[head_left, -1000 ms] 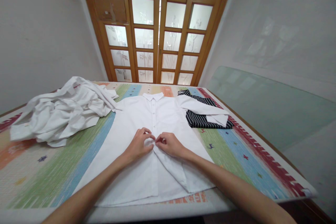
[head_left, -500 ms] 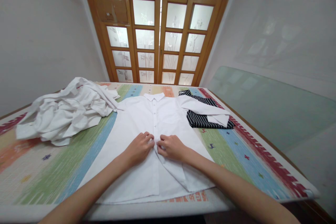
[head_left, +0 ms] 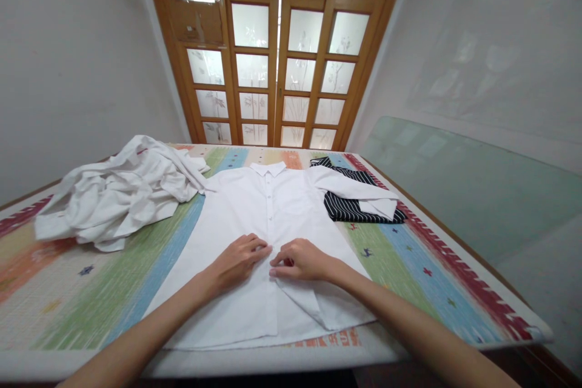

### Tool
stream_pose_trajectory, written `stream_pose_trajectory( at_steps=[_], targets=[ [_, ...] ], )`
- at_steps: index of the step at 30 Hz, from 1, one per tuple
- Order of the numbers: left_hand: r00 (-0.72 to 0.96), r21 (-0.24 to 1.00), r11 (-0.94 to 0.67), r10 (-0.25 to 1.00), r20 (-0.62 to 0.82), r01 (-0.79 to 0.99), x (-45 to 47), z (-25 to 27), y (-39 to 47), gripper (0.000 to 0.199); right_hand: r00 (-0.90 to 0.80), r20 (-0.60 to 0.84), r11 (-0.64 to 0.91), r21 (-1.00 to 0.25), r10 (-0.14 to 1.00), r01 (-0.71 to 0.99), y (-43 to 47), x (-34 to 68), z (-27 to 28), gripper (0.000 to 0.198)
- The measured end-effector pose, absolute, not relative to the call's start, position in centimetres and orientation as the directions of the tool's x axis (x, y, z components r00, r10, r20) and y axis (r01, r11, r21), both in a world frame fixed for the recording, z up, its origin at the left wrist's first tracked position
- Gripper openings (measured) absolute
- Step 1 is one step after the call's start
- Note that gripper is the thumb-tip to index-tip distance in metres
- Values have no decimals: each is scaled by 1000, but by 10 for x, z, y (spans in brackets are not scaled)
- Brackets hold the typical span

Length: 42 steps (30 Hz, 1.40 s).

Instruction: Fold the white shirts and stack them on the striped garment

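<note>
A white button-up shirt (head_left: 236, 209) lies spread front side up before me, collar at the far end. Its upper buttons run down the front placket. Around the middle of that placket, my left hand (head_left: 240, 259) has its fingers closed on the cloth, fingertips at the edge and thumb hidden. Close on the other side, my right hand (head_left: 304, 259) pinches the shirt front with thumb and fingers. Below it the right front panel is folded and slightly lifted. Any button between the fingertips is too small to make out.
Crumpled white clothing (head_left: 118, 200) is heaped at the left. A folded black-and-white striped garment (head_left: 348, 209) lies at the right, partly under the shirt's sleeve. A patterned cloth (head_left: 413, 254) covers the table. A pale green panel (head_left: 454, 182) leans along the right wall; wooden glazed doors (head_left: 275, 73) stand behind.
My left hand's fingers have straightened somewhat, and both hands have shifted slightly nearer to me. The right thumb and forefinger show a wider gap. The shirt and other clothes stay in place.
</note>
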State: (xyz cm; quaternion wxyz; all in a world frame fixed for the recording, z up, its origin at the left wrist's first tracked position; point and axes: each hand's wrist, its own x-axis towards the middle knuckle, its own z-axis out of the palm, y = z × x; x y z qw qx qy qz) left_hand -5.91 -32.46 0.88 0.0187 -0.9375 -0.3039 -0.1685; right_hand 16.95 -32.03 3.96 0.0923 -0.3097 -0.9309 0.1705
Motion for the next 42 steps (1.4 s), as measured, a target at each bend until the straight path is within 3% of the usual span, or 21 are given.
stream_pose_trajectory(
  at_steps=[6, 9, 12, 20, 24, 32, 36, 39, 42],
  targets=[
    [740, 140, -807, 584, 334, 574, -56, 8, -325, 35, -830, 12, 645, -636, 557, 424, -326, 169, 39, 26],
    [732, 152, -808, 583, 354, 570, -55, 7, -323, 36, -750, 47, 567, -686, 659, 456, -318, 167, 39, 24],
    [742, 118, -819, 562, 365, 562, -55, 8, -322, 41, -641, 145, 574, -619, 754, 535, -306, 162, 40, 15],
    [796, -19, -826, 537, 281, 564, -54, 8, -319, 32, -674, 131, 666, -377, 727, 644, -295, 149, 34, 14],
    [758, 85, -813, 570, 317, 576, -55, 8, -319, 32, -686, 111, 689, -241, 719, 684, -299, 147, 35, 16],
    [718, 203, -799, 599, 354, 566, -57, 7, -321, 38, -558, 89, 565, -126, 825, 816, -308, 132, 25, 19],
    [657, 338, -760, 650, 382, 556, -58, 8, -321, 35, -576, 86, 582, -158, 813, 798, -318, 140, 27, 17],
    [595, 424, -717, 696, 401, 553, -57, 11, -319, 33, -585, 41, 572, -278, 810, 772, -328, 155, 37, 21],
    [607, 435, -715, 697, 382, 547, -52, 16, -318, 31, -655, -96, 566, -420, 749, 709, -341, 166, 51, 35]
  ],
)
